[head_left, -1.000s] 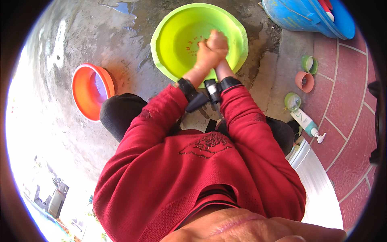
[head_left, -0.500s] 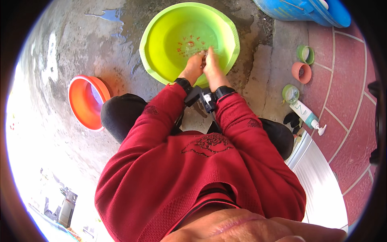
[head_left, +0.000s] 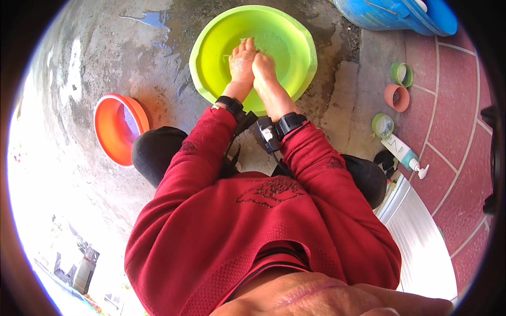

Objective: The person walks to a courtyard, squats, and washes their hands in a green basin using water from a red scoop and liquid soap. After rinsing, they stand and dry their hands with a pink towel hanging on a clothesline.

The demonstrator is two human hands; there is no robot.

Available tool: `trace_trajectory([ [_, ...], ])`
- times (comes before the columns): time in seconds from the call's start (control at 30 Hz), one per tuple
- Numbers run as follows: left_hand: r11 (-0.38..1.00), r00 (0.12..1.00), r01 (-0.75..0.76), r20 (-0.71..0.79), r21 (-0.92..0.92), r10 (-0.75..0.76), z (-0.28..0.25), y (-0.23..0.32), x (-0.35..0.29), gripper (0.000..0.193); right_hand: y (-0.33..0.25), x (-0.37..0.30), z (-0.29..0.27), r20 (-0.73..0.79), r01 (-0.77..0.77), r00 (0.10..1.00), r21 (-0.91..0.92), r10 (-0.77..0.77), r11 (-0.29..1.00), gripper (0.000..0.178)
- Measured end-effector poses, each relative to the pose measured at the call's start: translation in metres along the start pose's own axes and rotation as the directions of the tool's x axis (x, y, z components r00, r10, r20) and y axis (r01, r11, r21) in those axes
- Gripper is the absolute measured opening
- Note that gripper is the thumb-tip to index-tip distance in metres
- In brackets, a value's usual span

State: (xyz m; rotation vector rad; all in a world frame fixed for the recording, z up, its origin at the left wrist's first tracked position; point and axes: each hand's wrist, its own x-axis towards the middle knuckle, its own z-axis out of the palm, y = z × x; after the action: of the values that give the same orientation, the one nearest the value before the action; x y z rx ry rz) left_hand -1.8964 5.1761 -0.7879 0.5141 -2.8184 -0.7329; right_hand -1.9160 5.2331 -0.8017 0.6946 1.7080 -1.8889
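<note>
I have both hands out in front of me, over the inside of a lime-green plastic basin [head_left: 203, 63] on the wet concrete floor [head_left: 158, 79], just ahead of the knees. My left hand [head_left: 241, 66] shows its back, with the fingers stretched forward and only narrowly spread; its palm is turned from my camera. My right hand [head_left: 264, 68] presses against the left one's inner side. Its fingers are mostly hidden from me, so I cannot tell how far they are closed, nor whether either hand holds anything small. Clear water [head_left: 282, 58] glints in the basin beyond the right hand.

Each wrist wears a black strap, and the red sweater sleeves end just behind them. Off to the left, an orange-red basin [head_left: 113, 134] lies tipped toward me beside the left knee. At upper right I get part of a blue tub [head_left: 369, 16]. Below it, along the edge of the red tiles [head_left: 453, 105], sit a green pot [head_left: 401, 74], a terracotta-coloured pot [head_left: 396, 98], a second green container [head_left: 382, 125] and a white-and-teal pump bottle [head_left: 401, 152], lying down.
</note>
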Motion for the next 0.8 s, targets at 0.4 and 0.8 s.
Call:
trace_trajectory([
  [0.4,-0.409,0.91,0.342,0.407,-0.846,-0.079,-0.043,0.011,0.023,0.029,-0.056,-0.016,-0.02,0.714,-0.561,0.69,0.63,-0.116,0.537,0.037],
  [0.8,0.172,0.677,0.463,0.222,-0.87,-0.701,0.054,-0.08,-0.019,0.023,0.015,0.025,-0.057,0.031,0.067,0.998,-0.241,-0.062,0.968,0.037],
])
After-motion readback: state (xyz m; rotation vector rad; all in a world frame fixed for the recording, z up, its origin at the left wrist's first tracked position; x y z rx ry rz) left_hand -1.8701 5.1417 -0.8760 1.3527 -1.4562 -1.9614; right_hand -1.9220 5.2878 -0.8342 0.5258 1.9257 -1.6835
